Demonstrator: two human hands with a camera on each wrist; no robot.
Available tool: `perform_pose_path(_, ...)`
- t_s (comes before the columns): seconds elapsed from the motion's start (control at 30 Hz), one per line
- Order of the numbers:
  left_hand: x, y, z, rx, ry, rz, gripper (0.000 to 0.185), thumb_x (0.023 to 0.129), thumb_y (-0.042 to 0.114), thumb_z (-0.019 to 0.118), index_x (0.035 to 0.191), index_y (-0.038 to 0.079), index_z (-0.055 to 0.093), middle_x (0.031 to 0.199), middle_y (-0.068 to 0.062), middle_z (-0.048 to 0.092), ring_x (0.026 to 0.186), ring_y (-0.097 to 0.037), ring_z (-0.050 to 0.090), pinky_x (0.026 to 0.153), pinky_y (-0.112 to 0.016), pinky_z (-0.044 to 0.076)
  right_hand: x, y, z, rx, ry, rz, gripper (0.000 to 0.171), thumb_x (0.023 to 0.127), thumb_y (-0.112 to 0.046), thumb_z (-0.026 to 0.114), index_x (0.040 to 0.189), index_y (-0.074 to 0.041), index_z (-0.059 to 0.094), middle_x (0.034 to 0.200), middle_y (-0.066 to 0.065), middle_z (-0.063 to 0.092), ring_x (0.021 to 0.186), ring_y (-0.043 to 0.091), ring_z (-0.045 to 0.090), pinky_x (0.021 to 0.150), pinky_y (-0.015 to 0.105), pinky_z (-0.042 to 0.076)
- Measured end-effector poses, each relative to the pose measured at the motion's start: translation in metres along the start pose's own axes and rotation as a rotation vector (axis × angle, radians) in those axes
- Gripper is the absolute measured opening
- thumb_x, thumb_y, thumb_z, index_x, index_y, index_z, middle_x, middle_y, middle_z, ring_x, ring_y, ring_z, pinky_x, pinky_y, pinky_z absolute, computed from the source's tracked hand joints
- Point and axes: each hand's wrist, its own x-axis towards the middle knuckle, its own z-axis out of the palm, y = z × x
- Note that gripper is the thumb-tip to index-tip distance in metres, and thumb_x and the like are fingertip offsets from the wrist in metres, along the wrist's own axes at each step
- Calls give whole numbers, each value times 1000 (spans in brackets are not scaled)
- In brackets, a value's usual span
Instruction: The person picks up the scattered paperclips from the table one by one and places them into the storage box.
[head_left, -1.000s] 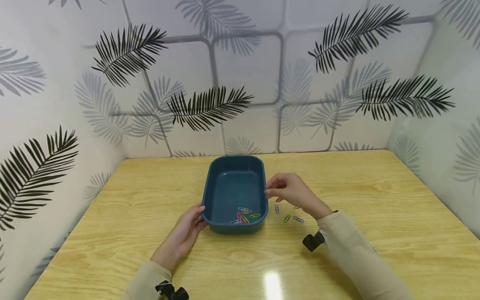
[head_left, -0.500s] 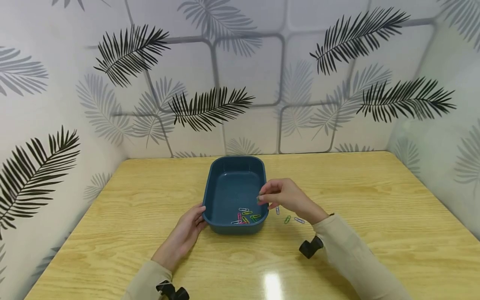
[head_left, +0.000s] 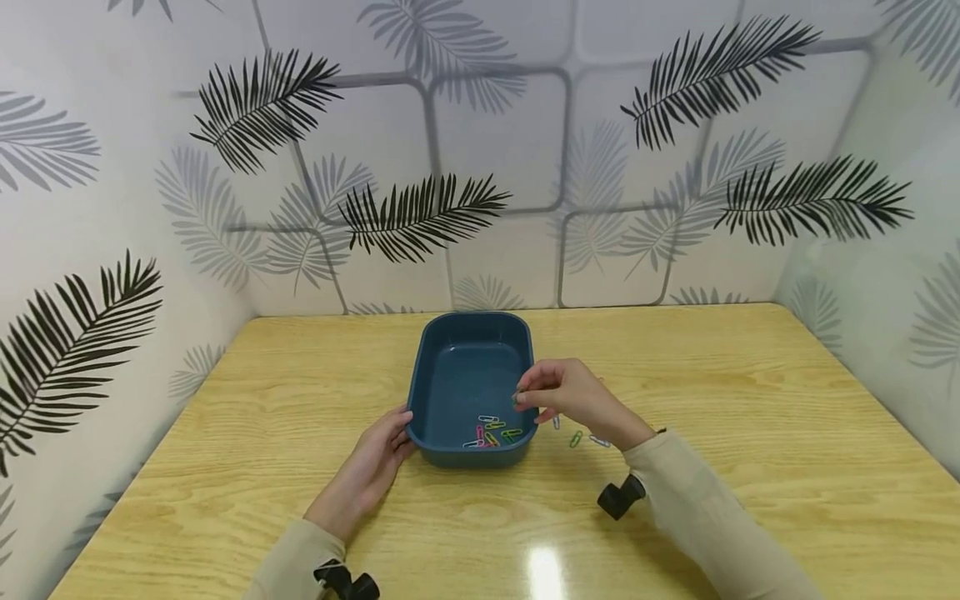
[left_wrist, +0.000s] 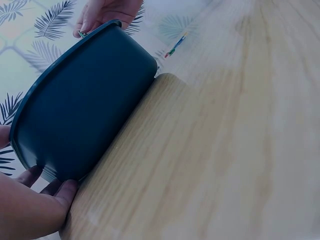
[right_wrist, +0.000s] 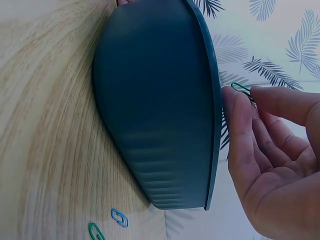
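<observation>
Over the tray's [head_left: 450, 379] three-o'clock rim my right hand [head_left: 577, 400] pinches a green clip [right_wrist: 240, 88]; left hand [head_left: 371, 467] steadies it; several inside, three remain on the table [head_left: 750, 417]

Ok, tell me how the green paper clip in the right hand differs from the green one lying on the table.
The green paper clip in the right hand is pinched between thumb and fingertip, in the air over the dark blue tray's rim; the green paper clip on the table lies flat and untouched, outside the tray. The held one is half hidden by the right hand; the lying one shows whole. Both are green wire clips of like shape.
</observation>
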Motion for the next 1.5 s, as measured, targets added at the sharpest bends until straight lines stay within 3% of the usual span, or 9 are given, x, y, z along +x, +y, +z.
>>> perform_pose_path(0.57, -1, 0, 1, -6, 5, 9, 50, 99, 15, 47, 141, -10, 36, 121, -10, 57, 108, -16, 53, 93, -27, 42, -1, 0, -1, -49, 12, -11, 11, 91, -8, 67, 98, 0, 68, 93, 10, 69, 93, 43, 61, 77, 53, 53)
perform_pose_path(0.9, 0, 0, 1, -8, -4, 4, 50, 100, 16, 47, 142, -9, 36, 125, -11, 55, 111, -18, 51, 95, -29, 41, 0, -1, -6, -104, 14, -13, 13, 95, -11, 62, 98, 0, 68, 97, 18, 69, 92, 34, 65, 76, 53, 52)
perform_pose_path(1.13, 0, -1, 1, -16, 7, -4, 50, 100, 15, 47, 142, -9, 35, 121, -8, 57, 109, -17, 52, 93, -27, 42, 0, 2, -27, -173, 36, -30, 19, 95, -13, 61, 105, 3, 67, 97, 15, 69, 93, 37, 64, 74, 42, 55)
perform_pose_path(1.23, 1, -1, 1, -20, 5, 3, 50, 100, 15, 47, 142, -9, 36, 120, -8, 57, 109, -17, 52, 92, -27, 42, 0, 4, -40, -223, 75, -27, 23, 95, -16, 62, 108, 3, 66, 96, 13, 69, 95, 40, 62, 75, 44, 55)
perform_pose_path(1.5, 1, -1, 0, -11, 5, -9, 49, 100, 15, 46, 142, -8, 35, 123, -10, 55, 109, -16, 52, 92, -27, 42, -3, 14, -71, -354, 102, 5, 26, 96, -14, 60, 114, 5, 63, 105, 20, 66, 91, 33, 65, 74, 36, 55)
